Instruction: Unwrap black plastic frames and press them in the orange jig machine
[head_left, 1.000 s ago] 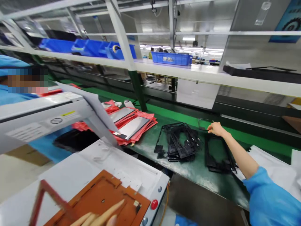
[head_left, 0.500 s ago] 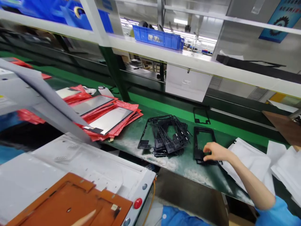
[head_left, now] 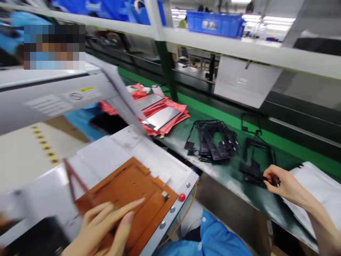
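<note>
My left hand (head_left: 106, 224) is over the orange fixture plate (head_left: 138, 209) on the white machine, index finger stretched out and the other fingers partly bent; nothing shows between them. At the right, my right hand (head_left: 275, 181) pinches the corner of a thin black frame (head_left: 253, 172) at the small stack of black frames on the green bench. A larger messy pile of black frames (head_left: 217, 142) lies left of it. Another thin black frame (head_left: 251, 124) rests behind the small stack.
Silvery panels on red wrap (head_left: 162, 119) lie at the bench's far left. White sheets (head_left: 317, 181) are beside my right forearm. The machine's edge carries a red button (head_left: 182, 197). A co-worker in blue (head_left: 29, 19) is beyond the machine. A blue bin (head_left: 215, 24) stands on the shelf.
The view has swung left and down. My left hand has come in over the orange plate. My right hand has closed on a black frame's corner.
</note>
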The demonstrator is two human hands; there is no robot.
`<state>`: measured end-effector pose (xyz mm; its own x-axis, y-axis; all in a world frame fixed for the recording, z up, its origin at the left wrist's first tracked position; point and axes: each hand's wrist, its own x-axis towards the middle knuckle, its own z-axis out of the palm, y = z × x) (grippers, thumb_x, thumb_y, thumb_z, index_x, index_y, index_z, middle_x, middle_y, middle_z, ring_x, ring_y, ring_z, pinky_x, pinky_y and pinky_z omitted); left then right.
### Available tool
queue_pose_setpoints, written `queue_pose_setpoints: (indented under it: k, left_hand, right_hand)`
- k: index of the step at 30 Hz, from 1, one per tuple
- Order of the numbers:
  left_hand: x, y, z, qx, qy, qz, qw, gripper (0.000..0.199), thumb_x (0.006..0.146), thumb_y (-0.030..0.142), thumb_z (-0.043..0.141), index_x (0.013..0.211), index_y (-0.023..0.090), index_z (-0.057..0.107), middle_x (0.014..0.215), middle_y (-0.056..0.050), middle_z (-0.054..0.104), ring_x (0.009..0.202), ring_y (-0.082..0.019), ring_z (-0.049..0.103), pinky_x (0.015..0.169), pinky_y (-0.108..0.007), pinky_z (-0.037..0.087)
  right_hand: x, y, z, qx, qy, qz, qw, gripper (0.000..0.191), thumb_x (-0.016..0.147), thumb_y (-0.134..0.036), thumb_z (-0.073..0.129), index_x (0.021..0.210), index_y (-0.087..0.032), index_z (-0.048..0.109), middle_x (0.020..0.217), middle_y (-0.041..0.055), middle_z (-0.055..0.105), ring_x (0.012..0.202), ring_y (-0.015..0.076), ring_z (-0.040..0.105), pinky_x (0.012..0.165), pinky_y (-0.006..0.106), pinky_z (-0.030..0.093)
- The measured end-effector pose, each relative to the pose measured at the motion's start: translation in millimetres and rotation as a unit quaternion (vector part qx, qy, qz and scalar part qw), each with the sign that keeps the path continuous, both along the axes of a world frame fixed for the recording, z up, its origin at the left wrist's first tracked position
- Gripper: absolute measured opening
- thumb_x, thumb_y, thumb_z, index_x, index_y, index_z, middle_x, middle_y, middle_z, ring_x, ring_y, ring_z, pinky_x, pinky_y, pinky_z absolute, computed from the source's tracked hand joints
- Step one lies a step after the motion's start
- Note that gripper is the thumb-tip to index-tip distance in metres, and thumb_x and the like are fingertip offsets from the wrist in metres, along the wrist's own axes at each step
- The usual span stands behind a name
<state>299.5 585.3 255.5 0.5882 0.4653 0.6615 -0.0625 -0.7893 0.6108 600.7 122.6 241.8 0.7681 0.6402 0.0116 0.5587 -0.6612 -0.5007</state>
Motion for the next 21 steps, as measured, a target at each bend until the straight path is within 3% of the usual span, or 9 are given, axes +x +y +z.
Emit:
queue_pose_setpoints:
  k: [2,5,9,12,14,17,21]
  left_hand:
    - [-5.3,-3.6,7.6,0.015,0.002,-0.002,1.000,0.025,0.098,0.027,0.075,0.118,0.035,0.087,0.074,0.003,0.070,0.070,-0.018,0.058,0.085,-0.038,0.051]
    - [-8.1,-8.3,14.4,0.016,-0.012,-0.016,1.000,0.024,0.104,0.023,0.067,0.118,0.030,0.086,0.064,0.004,0.061,0.063,-0.016,0.052,0.083,-0.039,0.046]
    - [-14.1,-9.7,17.1,0.022,-0.027,0.005,0.999,0.023,0.106,0.032,0.065,0.109,0.026,0.087,0.056,0.004,0.055,0.058,-0.017,0.049,0.078,-0.040,0.045]
    - [-22.9,-10.3,17.4,0.014,-0.055,0.022,0.998,0.024,0.104,0.032,0.064,0.107,0.025,0.087,0.053,0.004,0.053,0.055,-0.016,0.047,0.078,-0.042,0.044]
    - [-29.0,-11.1,18.1,0.014,-0.074,0.035,0.997,0.026,0.103,0.029,0.062,0.108,0.024,0.087,0.052,0.004,0.052,0.053,-0.016,0.045,0.078,-0.044,0.044]
    - [-36.4,-11.4,20.9,0.023,-0.078,0.047,0.996,0.032,0.104,0.027,0.055,0.107,0.024,0.087,0.051,0.005,0.050,0.050,-0.015,0.043,0.077,-0.045,0.043]
    - [-43.2,-7.7,23.8,0.042,-0.068,0.013,0.997,0.032,0.102,0.020,0.055,0.110,0.021,0.085,0.054,0.005,0.052,0.052,-0.015,0.046,0.075,-0.045,0.039]
  right_hand:
    - [-13.4,33.9,9.5,0.033,0.008,0.069,0.997,0.005,0.092,-0.027,0.066,0.096,-0.025,0.063,0.092,0.0037,0.068,0.077,0.0189,0.062,0.073,0.033,0.053]
    - [-47.3,113.4,12.8,0.069,0.069,0.226,0.969,0.012,0.096,-0.016,0.061,0.105,-0.024,0.064,0.103,0.0044,0.069,0.089,0.0184,0.065,0.082,0.031,0.055]
    - [-94.6,233.9,-1.4,0.062,0.054,0.445,0.892,0.023,0.091,-0.006,0.069,0.108,-0.020,0.066,0.105,0.0041,0.068,0.098,0.0191,0.065,0.088,0.030,0.054]
    - [-114.6,304.3,-17.5,0.031,-0.004,0.549,0.835,0.017,0.096,-0.009,0.072,0.111,-0.017,0.069,0.110,0.0072,0.069,0.105,0.0211,0.065,0.097,0.032,0.053]
    - [-121.8,334.5,-27.9,0.018,-0.034,0.598,0.801,0.008,0.104,-0.015,0.070,0.112,-0.017,0.071,0.110,0.0076,0.070,0.106,0.0220,0.065,0.101,0.035,0.050]
    - [-128.2,356.3,-42.2,0.025,-0.051,0.635,0.771,0.011,0.109,-0.019,0.066,0.115,-0.019,0.075,0.109,0.0062,0.069,0.107,0.0220,0.063,0.103,0.036,0.046]
    - [-134.1,358.4,-57.0,0.048,-0.058,0.608,0.790,0.022,0.108,-0.011,0.060,0.120,-0.019,0.077,0.113,0.0065,0.068,0.109,0.0224,0.060,0.103,0.038,0.042]
